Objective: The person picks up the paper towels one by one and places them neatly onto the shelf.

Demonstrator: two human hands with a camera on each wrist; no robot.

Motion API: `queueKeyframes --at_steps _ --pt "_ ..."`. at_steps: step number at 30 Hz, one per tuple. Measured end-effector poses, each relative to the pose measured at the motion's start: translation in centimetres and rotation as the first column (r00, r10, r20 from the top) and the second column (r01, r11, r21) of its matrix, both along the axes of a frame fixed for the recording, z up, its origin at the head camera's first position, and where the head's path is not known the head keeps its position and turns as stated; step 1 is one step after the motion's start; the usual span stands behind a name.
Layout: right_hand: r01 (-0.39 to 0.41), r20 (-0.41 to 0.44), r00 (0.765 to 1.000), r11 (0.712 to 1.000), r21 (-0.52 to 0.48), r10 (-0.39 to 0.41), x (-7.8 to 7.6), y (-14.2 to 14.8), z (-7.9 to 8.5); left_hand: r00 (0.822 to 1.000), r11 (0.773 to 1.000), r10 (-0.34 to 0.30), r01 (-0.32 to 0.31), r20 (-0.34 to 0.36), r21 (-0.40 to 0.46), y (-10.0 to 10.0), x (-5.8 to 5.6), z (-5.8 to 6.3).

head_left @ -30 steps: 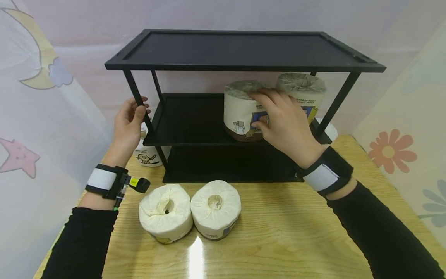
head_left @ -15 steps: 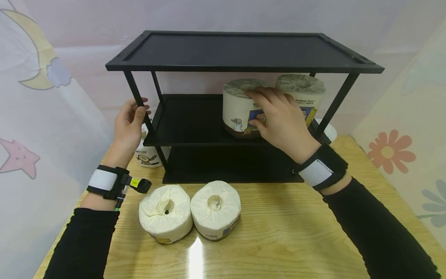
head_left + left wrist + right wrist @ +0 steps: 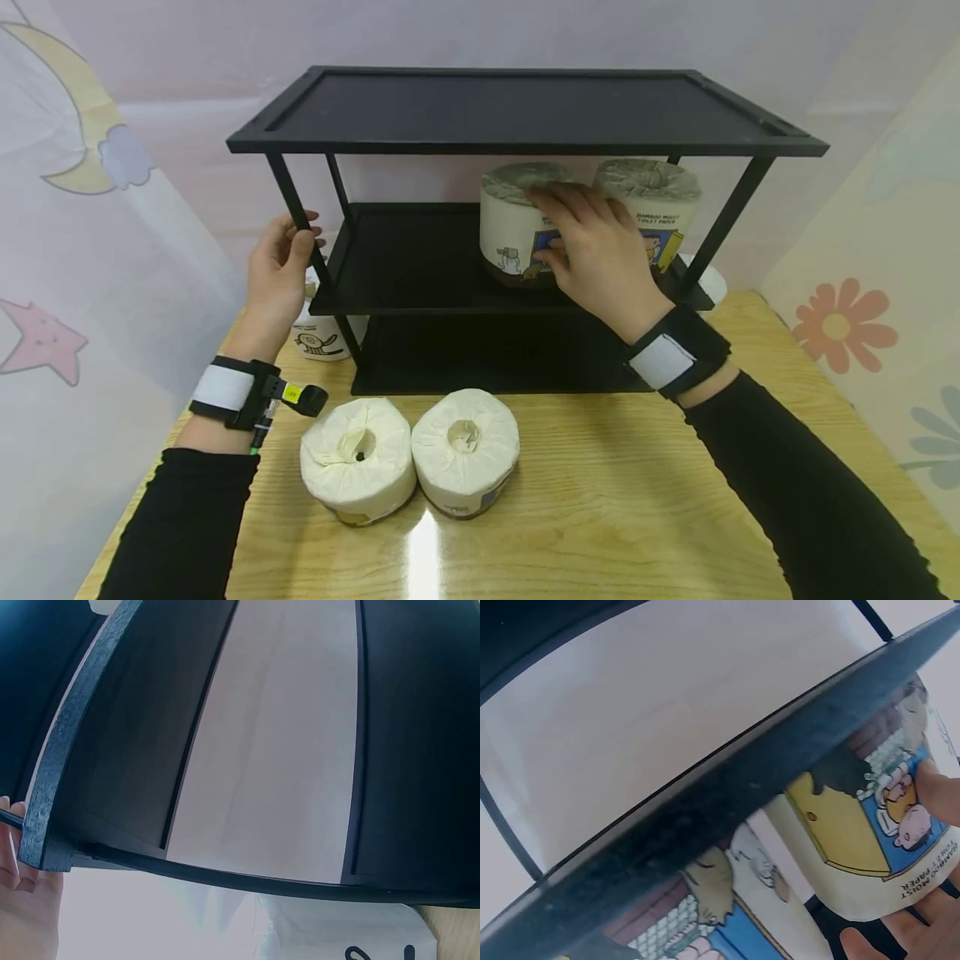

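On the middle tier of a black three-tier rack [image 3: 495,108] stands a paper-wrapped toilet roll [image 3: 506,229] with printed cartoons. My right hand [image 3: 600,258] grips its right side, fingers over the top edge and thumb on the front. A second toilet roll [image 3: 651,182] stands upright to its right, partly behind that hand. In the right wrist view, the thumb [image 3: 939,793] presses on the printed wrapper of the held roll [image 3: 855,825]. My left hand [image 3: 274,271] holds the rack's front left post [image 3: 287,185], its thumb in front and fingers behind.
Two wrapped rolls, a left one [image 3: 341,471] and a right one [image 3: 483,454], stand side by side on the wooden table [image 3: 600,500] before the rack. Another roll [image 3: 318,337] stands beyond the rack's left end. A white rounded thing [image 3: 708,279] shows behind its right end.
The gripped roll has slid back, deeper onto the middle tier. My right hand and forearm have followed it forward and slightly left. My left hand has stayed on the post.
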State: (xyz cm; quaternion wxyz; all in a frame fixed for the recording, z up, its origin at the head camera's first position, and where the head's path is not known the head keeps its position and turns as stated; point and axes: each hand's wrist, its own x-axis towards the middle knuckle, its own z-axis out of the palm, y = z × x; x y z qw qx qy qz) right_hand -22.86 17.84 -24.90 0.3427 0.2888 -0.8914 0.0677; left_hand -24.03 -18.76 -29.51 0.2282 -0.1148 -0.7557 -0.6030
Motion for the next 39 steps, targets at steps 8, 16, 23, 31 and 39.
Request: queueKeyframes --at_steps 8,16,23,31,39 --pt "-0.01 -0.023 1.0 1.0 -0.021 0.01 -0.5 0.1 -0.5 1.0 1.0 0.006 -0.006 0.0 0.003 0.0 -0.1 -0.2" --pt "-0.005 -0.011 1.0 1.0 -0.027 0.005 -0.4 0.0 -0.6 1.0 1.0 0.007 -0.007 0.008 0.002 0.0 -0.1 -0.2" --pt "-0.013 -0.008 1.0 1.0 -0.02 0.013 -0.2 0.1 -0.6 1.0 1.0 0.007 -0.007 0.011 -0.004 -0.1 -0.1 -0.2" --pt "-0.02 0.005 1.0 1.0 -0.023 0.02 0.1 0.3 -0.2 1.0 1.0 -0.003 0.004 0.029 -0.004 0.1 0.0 -0.1" --pt "-0.034 -0.013 0.999 0.999 -0.019 0.034 1.3 0.8 0.2 1.0 1.0 -0.01 0.01 0.027 0.0 0.0 0.0 -0.2"
